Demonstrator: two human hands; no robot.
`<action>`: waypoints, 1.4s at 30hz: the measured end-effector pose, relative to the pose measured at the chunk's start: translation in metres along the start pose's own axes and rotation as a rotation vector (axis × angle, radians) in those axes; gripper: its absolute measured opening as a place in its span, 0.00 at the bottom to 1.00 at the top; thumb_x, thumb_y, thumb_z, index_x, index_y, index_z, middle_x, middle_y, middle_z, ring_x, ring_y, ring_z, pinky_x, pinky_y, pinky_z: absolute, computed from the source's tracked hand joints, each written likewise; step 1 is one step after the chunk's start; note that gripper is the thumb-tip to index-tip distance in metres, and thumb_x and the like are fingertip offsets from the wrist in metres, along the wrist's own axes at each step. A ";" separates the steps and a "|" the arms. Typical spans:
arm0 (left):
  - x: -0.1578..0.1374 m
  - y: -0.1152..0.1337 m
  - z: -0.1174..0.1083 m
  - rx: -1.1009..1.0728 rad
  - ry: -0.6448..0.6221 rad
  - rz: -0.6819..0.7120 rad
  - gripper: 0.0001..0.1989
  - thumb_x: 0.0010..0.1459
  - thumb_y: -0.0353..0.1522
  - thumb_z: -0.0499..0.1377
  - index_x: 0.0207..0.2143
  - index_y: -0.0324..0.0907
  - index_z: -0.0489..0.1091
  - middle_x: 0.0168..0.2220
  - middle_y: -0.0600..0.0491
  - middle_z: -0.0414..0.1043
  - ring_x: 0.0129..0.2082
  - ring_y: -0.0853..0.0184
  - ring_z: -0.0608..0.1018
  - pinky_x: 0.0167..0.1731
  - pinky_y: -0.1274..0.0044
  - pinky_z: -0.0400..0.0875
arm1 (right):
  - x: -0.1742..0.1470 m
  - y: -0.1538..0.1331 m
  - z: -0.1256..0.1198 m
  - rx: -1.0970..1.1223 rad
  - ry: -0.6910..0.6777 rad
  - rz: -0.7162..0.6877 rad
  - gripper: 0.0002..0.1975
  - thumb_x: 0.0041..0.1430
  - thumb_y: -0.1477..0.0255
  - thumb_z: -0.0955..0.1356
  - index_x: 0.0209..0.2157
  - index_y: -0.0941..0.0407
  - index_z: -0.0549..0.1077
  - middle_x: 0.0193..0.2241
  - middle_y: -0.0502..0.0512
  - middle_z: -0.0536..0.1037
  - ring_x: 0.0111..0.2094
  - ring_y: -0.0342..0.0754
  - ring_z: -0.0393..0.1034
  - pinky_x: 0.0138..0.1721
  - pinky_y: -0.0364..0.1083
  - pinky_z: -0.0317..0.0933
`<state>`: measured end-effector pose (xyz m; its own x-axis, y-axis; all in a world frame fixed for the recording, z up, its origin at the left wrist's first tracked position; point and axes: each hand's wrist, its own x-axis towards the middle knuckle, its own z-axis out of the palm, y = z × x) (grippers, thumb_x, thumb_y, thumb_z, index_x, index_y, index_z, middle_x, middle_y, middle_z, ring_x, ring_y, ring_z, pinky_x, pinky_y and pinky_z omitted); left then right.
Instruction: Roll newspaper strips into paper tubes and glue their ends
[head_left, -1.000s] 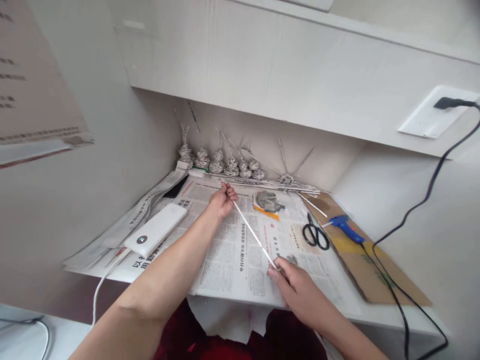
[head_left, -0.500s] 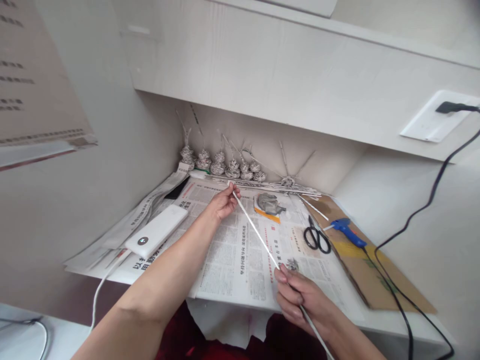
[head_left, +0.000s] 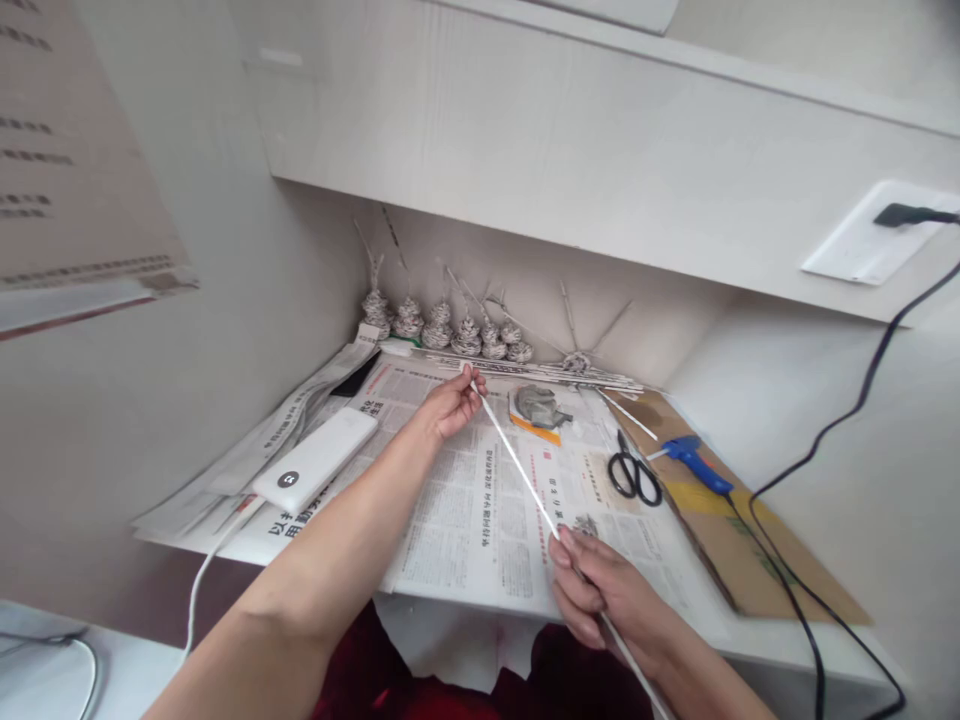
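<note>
Gripping one white rod point(head_left: 517, 462): two hands point(head_left: 452, 405) point(head_left: 604, 585), six woven gourds point(head_left: 466, 340) beyond.

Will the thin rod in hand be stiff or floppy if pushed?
The rod is probably light, being so slender. It seems fairly stiff, running nearly straight past the right hand, but pushed endwise might bow, given its thinness.

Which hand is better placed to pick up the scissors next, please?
Probably the right hand: the scissors lie just beyond it, while the left hand is farther away. Both hold the white stick.
</note>
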<state>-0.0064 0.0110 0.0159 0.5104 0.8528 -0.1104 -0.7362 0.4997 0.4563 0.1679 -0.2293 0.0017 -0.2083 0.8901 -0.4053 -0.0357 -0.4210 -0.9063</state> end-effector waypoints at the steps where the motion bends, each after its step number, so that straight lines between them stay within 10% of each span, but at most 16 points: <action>1: -0.001 0.000 0.000 0.001 -0.007 -0.003 0.11 0.63 0.30 0.51 0.29 0.34 0.66 0.24 0.51 0.66 0.21 0.76 0.72 0.16 0.89 0.66 | 0.000 0.002 0.002 0.105 -0.051 0.020 0.18 0.61 0.53 0.57 0.28 0.52 0.56 0.12 0.40 0.45 0.11 0.40 0.44 0.12 0.40 0.43; 4: 0.000 -0.003 0.000 0.044 0.018 0.007 0.11 0.62 0.30 0.51 0.29 0.34 0.67 0.24 0.51 0.68 0.22 0.75 0.74 0.17 0.88 0.68 | 0.000 0.004 0.003 0.086 -0.073 0.044 0.18 0.61 0.52 0.56 0.29 0.52 0.57 0.12 0.40 0.48 0.11 0.40 0.48 0.12 0.40 0.45; 11: 0.004 -0.005 -0.005 0.120 0.081 0.059 0.08 0.60 0.30 0.56 0.29 0.34 0.67 0.24 0.51 0.69 0.22 0.72 0.76 0.15 0.87 0.69 | 0.009 -0.012 -0.008 -0.934 0.450 -0.318 0.15 0.61 0.57 0.59 0.29 0.54 0.61 0.20 0.48 0.64 0.24 0.45 0.61 0.27 0.44 0.53; 20: 0.002 -0.004 -0.002 0.043 0.029 -0.028 0.11 0.61 0.30 0.53 0.28 0.33 0.67 0.23 0.51 0.68 0.22 0.74 0.75 0.16 0.89 0.69 | 0.008 -0.003 -0.007 0.169 -0.129 0.010 0.17 0.60 0.55 0.60 0.28 0.53 0.57 0.12 0.39 0.46 0.12 0.38 0.45 0.14 0.39 0.43; 28: 0.004 -0.013 -0.004 0.103 0.075 -0.023 0.09 0.60 0.29 0.55 0.29 0.32 0.68 0.24 0.50 0.69 0.23 0.73 0.76 0.19 0.87 0.72 | 0.026 -0.018 -0.010 -0.541 0.290 -0.184 0.18 0.60 0.54 0.60 0.30 0.54 0.65 0.17 0.44 0.63 0.17 0.41 0.60 0.22 0.43 0.54; 37: 0.001 -0.013 0.000 0.037 0.030 -0.066 0.09 0.61 0.30 0.53 0.30 0.33 0.67 0.24 0.50 0.68 0.23 0.74 0.75 0.17 0.89 0.70 | 0.030 -0.011 -0.006 0.233 -0.193 0.025 0.19 0.59 0.51 0.60 0.27 0.52 0.56 0.11 0.39 0.45 0.12 0.39 0.43 0.14 0.39 0.41; 42: 0.001 -0.021 0.000 0.087 0.057 -0.035 0.08 0.61 0.27 0.53 0.31 0.32 0.68 0.24 0.50 0.69 0.23 0.73 0.76 0.19 0.87 0.73 | 0.038 -0.016 -0.007 -0.334 0.156 -0.142 0.19 0.60 0.52 0.59 0.31 0.53 0.63 0.16 0.43 0.59 0.17 0.42 0.58 0.20 0.42 0.51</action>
<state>0.0094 0.0011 0.0067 0.5071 0.8437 -0.1763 -0.6758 0.5161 0.5263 0.1678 -0.1876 0.0000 -0.0720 0.9620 -0.2633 0.2720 -0.2350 -0.9332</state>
